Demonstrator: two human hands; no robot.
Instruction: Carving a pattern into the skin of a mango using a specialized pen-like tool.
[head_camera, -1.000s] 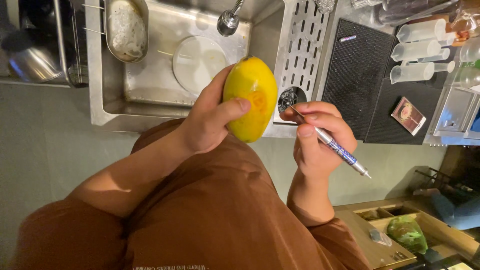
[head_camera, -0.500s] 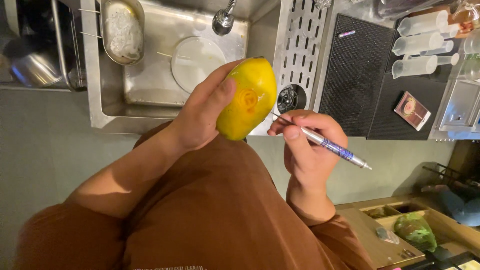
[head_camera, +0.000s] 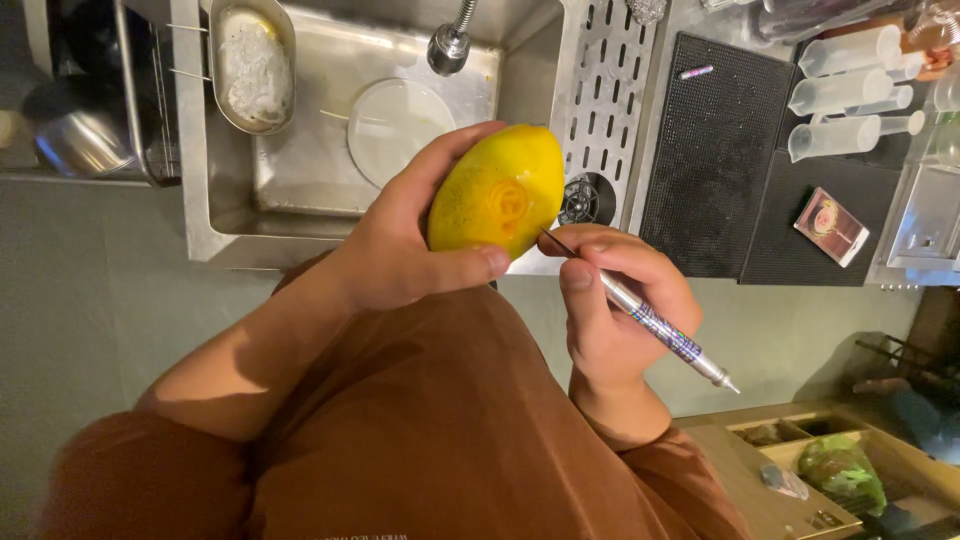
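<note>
My left hand (head_camera: 400, 250) grips a yellow mango (head_camera: 495, 190) in front of my chest, thumb along its near side and fingers over its far side. A spiral pattern is cut into the mango's skin. My right hand (head_camera: 615, 310) holds a slim silver carving tool (head_camera: 650, 325) like a pen. Its thin tip touches the mango's lower right side, just beside the carved spiral.
Beyond the hands lies a steel sink (head_camera: 300, 190) with a round white plate (head_camera: 400, 130), an oval metal dish (head_camera: 253, 65) and a tap (head_camera: 450, 40). A perforated drainer (head_camera: 605, 90), black mats (head_camera: 710, 160), clear measuring jugs (head_camera: 850, 90) and a small card (head_camera: 830, 225) are to the right.
The left hand has turned the mango, so the carved spiral faces me. The right hand has kept the tool tip at the fruit's lower right edge.
</note>
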